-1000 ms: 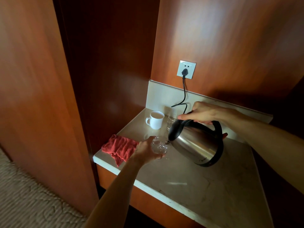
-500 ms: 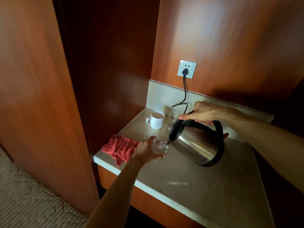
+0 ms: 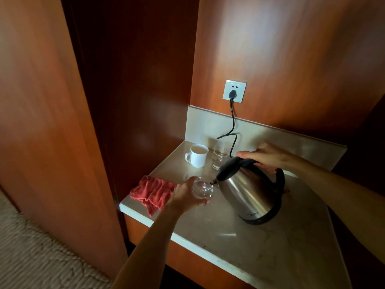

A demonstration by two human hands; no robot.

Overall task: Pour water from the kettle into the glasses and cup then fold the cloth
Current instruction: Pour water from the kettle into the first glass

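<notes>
A steel kettle point(image 3: 249, 191) with a black lid and handle is tilted to the left, its spout over a clear glass point(image 3: 203, 189). My right hand point(image 3: 267, 156) grips the kettle's handle from above. My left hand point(image 3: 184, 196) holds the glass from its left side on the counter. A white cup point(image 3: 198, 156) and a second clear glass point(image 3: 219, 157) stand at the back of the counter. A crumpled red cloth point(image 3: 153, 191) lies near the counter's left front corner.
The pale stone counter point(image 3: 260, 247) sits in a wooden alcove with panels at left and back. A black cord point(image 3: 232, 122) runs from a wall socket point(image 3: 234, 91) down behind the kettle. Carpet lies at lower left.
Almost nothing has moved. The kettle stays tilted over the glass, and both hands hold as before.
</notes>
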